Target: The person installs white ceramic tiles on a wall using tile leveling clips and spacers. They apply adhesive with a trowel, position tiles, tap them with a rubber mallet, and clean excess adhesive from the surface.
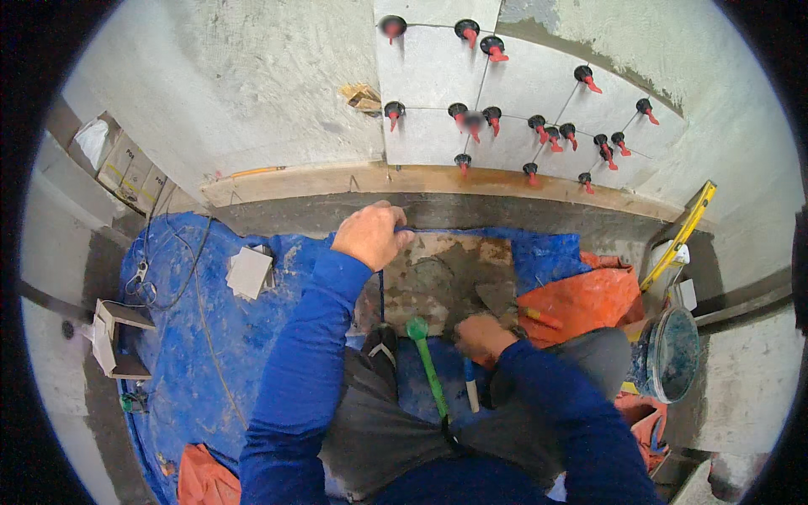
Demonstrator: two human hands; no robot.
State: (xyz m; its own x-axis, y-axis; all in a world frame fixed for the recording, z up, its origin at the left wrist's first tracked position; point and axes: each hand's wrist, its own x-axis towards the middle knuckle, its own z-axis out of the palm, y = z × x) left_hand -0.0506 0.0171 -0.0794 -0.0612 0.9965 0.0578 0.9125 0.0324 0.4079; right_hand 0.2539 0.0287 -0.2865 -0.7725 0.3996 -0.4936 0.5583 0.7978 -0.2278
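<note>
My left hand (374, 236) is closed with bent fingers at the far left corner of a mortar-smeared grey tile (454, 263). My right hand (485, 339) is curled near the tile's near right edge; its fingers are smeared by motion, and I cannot make out what it holds. Just beyond it lies a trowel (497, 299) with a grey blade, its orange-red handle pointing right. Between my legs are a long green tool (430, 369) with a round head and a blue-and-white handle (470, 384).
White wall tiles (539, 80) with several black-and-red levelling clips (584, 76) rise ahead above a wooden batten (337, 183). At right are an orange bag (581, 305), a bucket (676, 353) and a yellow spirit level (679, 236). Small tiles (250, 272) lie on the blue sheet (189, 337).
</note>
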